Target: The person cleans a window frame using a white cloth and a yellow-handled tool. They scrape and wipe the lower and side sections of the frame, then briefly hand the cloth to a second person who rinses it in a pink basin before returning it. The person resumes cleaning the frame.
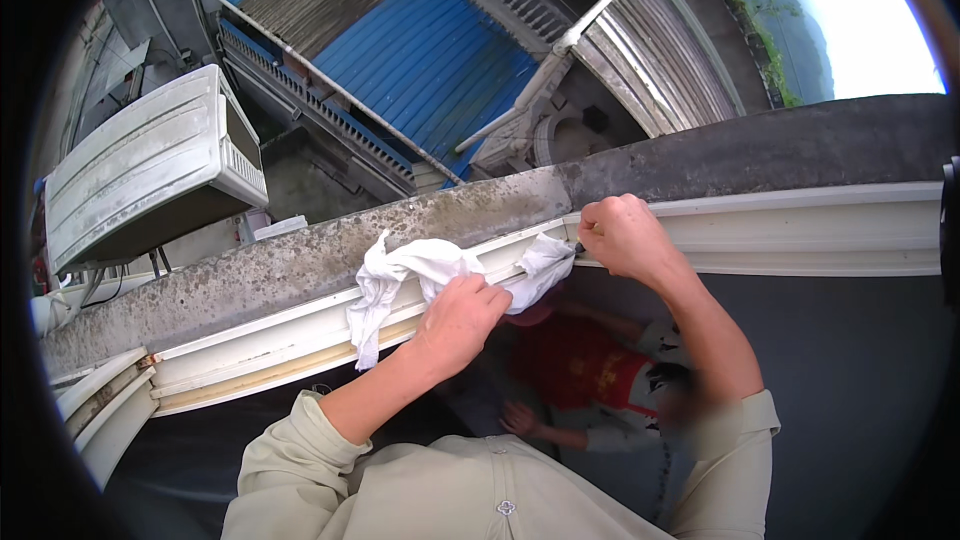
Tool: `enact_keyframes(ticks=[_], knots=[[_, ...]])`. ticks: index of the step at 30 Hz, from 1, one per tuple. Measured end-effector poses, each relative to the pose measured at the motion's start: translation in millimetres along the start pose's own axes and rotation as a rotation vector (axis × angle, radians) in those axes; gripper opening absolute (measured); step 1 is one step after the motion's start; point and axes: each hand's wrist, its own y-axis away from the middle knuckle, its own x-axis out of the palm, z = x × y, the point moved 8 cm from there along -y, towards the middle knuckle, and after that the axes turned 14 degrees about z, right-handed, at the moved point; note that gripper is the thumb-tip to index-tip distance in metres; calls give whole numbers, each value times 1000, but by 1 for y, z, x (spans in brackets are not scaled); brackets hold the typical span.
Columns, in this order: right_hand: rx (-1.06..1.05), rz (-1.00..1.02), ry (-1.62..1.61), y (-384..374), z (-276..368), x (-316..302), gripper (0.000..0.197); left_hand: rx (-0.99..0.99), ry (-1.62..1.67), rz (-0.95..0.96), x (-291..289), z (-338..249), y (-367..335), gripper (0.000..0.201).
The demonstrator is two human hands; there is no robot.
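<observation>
A white cloth (425,262) lies draped over the white window frame track (270,350), one end hanging down over its inner side. My left hand (462,322) presses on the cloth with its fingers curled into it. To the right, another part of the cloth is bunched in the track. My right hand (628,237) is closed in a fist at the track's corner, beside that bunched end. A small dark bit shows under its fingers, but I cannot make out what it holds.
Outside the frame runs a rough concrete ledge (320,245). A weathered white air-conditioner unit (150,160) stands beyond it at left. Blue corrugated roofing (430,60) lies far below. Under my arms, a person in a red top (585,360) is partly visible.
</observation>
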Motion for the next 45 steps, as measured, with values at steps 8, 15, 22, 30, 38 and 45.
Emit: enact_keyframes(ticks=[8, 15, 22, 30, 38, 45], knots=[[1, -68, 140, 21, -27, 24, 8, 30, 38, -108, 16, -21, -32, 42], [-4, -87, 180, 42, -12, -14, 10, -7, 116, -96, 8, -7, -5, 38], [-113, -200, 227, 66, -10, 75, 8, -25, 42, -65, 10, -12, -13, 33], [-154, -396, 279, 102, 6, 54, 30, -64, 21, 24, -9, -17, -6, 41], [-175, -489, 200, 87, 9, 125, 31, -35, -78, -91, 3, -14, -2, 47], [-90, -606, 99, 89, 6, 79, 13, -88, -103, -70, -21, -14, 9, 47]])
